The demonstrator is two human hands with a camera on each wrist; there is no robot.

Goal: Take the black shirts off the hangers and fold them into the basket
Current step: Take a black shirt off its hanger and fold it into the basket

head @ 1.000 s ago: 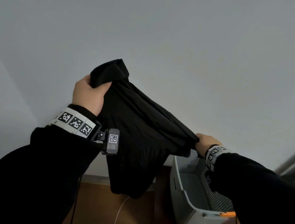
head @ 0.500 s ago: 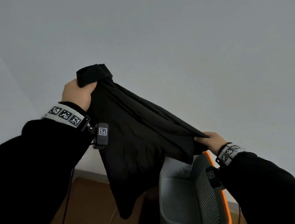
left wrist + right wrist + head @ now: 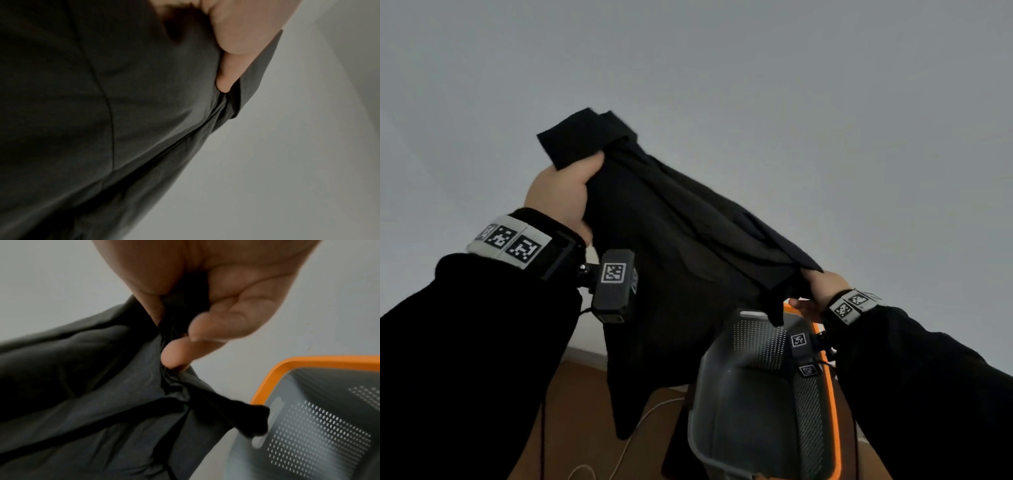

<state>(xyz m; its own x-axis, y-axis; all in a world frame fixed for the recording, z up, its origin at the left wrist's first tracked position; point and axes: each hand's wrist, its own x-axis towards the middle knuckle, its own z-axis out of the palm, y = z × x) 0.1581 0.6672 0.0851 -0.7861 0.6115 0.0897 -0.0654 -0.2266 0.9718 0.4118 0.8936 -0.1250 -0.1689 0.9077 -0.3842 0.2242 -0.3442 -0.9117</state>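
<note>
Shirt (image 3: 681, 260): one, black, stretched above one basket (image 3: 736, 404); left hand (image 3: 561, 195) fisted round its high end, right hand (image 3: 822, 287) pinching the low end.

No readable text or numbers; only square coded markers on the wristbands (image 3: 512, 241).

Shirt (image 3: 688, 274) above basket (image 3: 722, 411), leftward.

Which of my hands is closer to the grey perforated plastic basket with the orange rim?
Right. The right hand grips the black shirt just above the grey basket's orange rim; the left hand holds it higher, farther away.
</note>
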